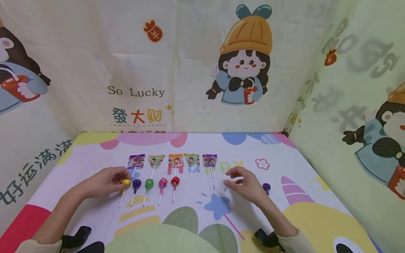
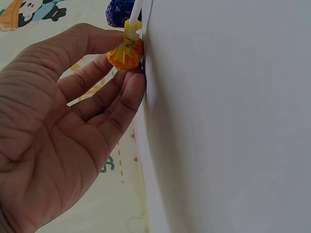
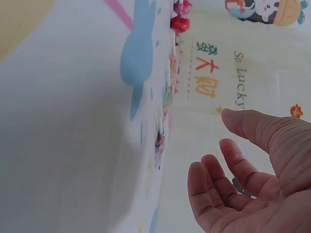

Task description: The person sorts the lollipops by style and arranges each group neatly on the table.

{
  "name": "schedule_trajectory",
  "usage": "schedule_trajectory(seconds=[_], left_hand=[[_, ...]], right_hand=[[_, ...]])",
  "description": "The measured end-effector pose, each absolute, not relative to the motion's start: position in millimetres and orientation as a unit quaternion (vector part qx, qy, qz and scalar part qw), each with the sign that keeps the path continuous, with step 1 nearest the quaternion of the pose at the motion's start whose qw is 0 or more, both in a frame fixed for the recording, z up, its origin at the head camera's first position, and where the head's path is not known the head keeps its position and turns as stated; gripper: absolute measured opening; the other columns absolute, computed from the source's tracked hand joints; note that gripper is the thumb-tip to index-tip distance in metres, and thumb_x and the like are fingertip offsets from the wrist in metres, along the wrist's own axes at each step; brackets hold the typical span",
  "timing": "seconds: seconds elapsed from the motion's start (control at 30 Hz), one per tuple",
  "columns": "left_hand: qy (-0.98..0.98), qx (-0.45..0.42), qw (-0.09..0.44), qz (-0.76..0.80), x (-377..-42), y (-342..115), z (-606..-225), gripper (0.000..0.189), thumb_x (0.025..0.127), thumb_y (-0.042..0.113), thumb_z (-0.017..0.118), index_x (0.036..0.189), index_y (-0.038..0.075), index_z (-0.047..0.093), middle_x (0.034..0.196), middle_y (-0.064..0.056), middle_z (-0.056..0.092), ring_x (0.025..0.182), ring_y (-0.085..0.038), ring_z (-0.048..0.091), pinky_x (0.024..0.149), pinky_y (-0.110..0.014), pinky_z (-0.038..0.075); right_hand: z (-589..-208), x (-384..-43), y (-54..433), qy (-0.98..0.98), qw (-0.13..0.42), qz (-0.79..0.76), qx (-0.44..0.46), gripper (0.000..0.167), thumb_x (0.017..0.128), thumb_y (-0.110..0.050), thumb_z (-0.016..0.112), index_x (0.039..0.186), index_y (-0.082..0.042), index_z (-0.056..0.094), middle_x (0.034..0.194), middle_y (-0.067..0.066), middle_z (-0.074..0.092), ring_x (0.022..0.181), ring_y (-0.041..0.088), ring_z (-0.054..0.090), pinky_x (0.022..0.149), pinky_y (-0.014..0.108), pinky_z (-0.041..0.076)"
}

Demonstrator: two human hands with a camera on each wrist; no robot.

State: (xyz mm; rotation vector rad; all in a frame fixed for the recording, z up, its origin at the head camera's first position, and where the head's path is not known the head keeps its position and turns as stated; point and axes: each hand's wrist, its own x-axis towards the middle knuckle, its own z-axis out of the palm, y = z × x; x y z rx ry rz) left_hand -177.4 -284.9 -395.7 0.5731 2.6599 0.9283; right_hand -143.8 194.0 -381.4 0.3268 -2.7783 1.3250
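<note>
My left hand (image 1: 105,181) pinches the head of a yellow-wrapped lollipop (image 1: 126,182) between thumb and fingers. The left wrist view shows that yellow lollipop (image 2: 126,54) with its white stick pointing up in the picture. Right of it, a front row holds lollipops with dark blue (image 1: 136,184), green (image 1: 149,183), pink (image 1: 162,183) and red (image 1: 175,181) wrappers. My right hand (image 1: 245,184) hovers over the table with loosely bent fingers and nothing in them. A dark purple lollipop (image 1: 267,187) lies just right of that hand, its stick partly hidden.
Behind the front row lies a row of flat-wrapped lollipops, among them a purple one (image 1: 136,161), an orange one (image 1: 175,161) and another purple one (image 1: 210,160). They rest on a printed tablecloth (image 1: 190,140). Cartoon-printed cloth walls (image 1: 190,70) stand behind and on both sides.
</note>
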Motion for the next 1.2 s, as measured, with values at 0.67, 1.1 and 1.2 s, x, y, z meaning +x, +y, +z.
schedule_trajectory(seconds=[0.67,1.1,1.2], left_hand=[[0.917,0.199,0.133,0.32,-176.1,-284.0,-393.5,0.026,0.088,0.017,0.079,0.107,0.008,0.064,0.09,0.001,0.06,0.086,-0.018,0.054,0.072,-0.022,0.052],[0.916,0.203,0.13,0.321,-176.1,-284.4,-394.5,0.025,0.089,0.016,0.079,0.107,0.008,0.064,0.09,0.001,0.06,0.086,-0.018,0.054,0.072,-0.022,0.052],[0.917,0.202,0.13,0.319,-175.6,-284.1,-393.5,0.025,0.089,0.016,0.079,0.107,0.008,0.064,0.09,0.001,0.059,0.086,-0.018,0.054,0.071,-0.022,0.051]], right_hand=[[-375.9,-135.5,245.3,-0.908,0.053,0.412,0.053,0.034,0.088,-0.021,0.082,0.112,-0.002,0.068,0.11,0.015,0.07,0.108,0.032,0.066,0.09,0.038,0.058],[-374.4,-130.3,278.0,-0.915,0.075,0.396,0.024,0.038,0.09,-0.023,0.08,0.117,0.0,0.067,0.114,0.014,0.069,0.108,0.028,0.065,0.085,0.021,0.054],[-372.8,-129.9,284.7,-0.919,0.079,0.387,0.015,0.038,0.09,-0.023,0.08,0.117,0.0,0.067,0.114,0.016,0.069,0.107,0.028,0.065,0.085,0.019,0.053]])
